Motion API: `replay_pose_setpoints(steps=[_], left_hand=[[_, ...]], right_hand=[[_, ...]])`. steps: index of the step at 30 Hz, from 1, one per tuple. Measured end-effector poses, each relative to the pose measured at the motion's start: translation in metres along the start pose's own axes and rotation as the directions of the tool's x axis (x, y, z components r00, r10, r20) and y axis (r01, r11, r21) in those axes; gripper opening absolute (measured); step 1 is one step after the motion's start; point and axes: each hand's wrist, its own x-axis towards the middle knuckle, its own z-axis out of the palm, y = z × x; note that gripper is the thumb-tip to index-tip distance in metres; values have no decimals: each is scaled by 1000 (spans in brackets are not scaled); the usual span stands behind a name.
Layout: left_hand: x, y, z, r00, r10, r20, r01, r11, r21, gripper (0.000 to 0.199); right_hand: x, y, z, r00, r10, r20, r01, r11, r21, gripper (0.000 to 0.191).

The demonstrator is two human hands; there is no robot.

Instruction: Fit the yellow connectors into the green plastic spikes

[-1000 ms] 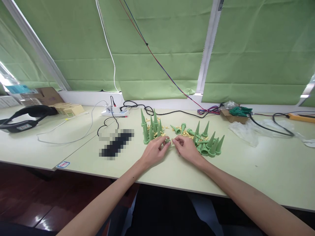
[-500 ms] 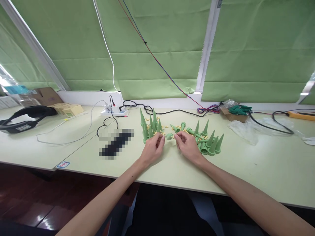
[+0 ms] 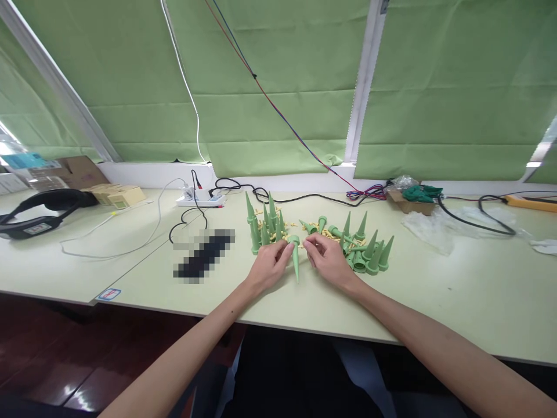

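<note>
My left hand [image 3: 268, 266] pinches a green plastic cone-shaped spike [image 3: 296, 262] near its wide collared end. Its point hangs down toward me. Just right of it, my right hand [image 3: 329, 259] is closed in a pinch, apart from the spike; whatever its fingertips hold is too small to make out. Behind my left hand stands a group of upright green spikes [image 3: 255, 235] with small yellow pieces [image 3: 282, 228] around them. Beyond and beside my right hand are more green spikes [image 3: 373, 262], some standing and some lying, among yellow pieces.
A black cable [image 3: 304, 196] runs along the back to a white power strip [image 3: 198, 200]. On the left are a black headset-like band [image 3: 43, 223] and yellowish boxes [image 3: 126, 197]. Clear plastic bags [image 3: 430, 229] and a small carton [image 3: 409, 203] lie on the right.
The spike in my left hand has turned from end-on to point-down. My right hand's fingertips have drawn slightly left, and the yellow piece seen at them before is no longer distinct.
</note>
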Motion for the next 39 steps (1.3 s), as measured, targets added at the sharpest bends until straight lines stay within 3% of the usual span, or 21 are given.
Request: replay_pose_setpoints(steps=[16,31,39], left_hand=[[-1,0,1,998,57,-13,-57,998,12,26],[-2,-11,3,969,220,-110,-217,975,40,31],[-3,-4,2,994,95,-53,-95,995,10,36]], right_hand=[[2,5,1,999,44,5,-44,998,-43,27],[4,2,1,990,101,98,-119,973,200,36],[4,4,2,995,95,-13,-92,983,160,34]])
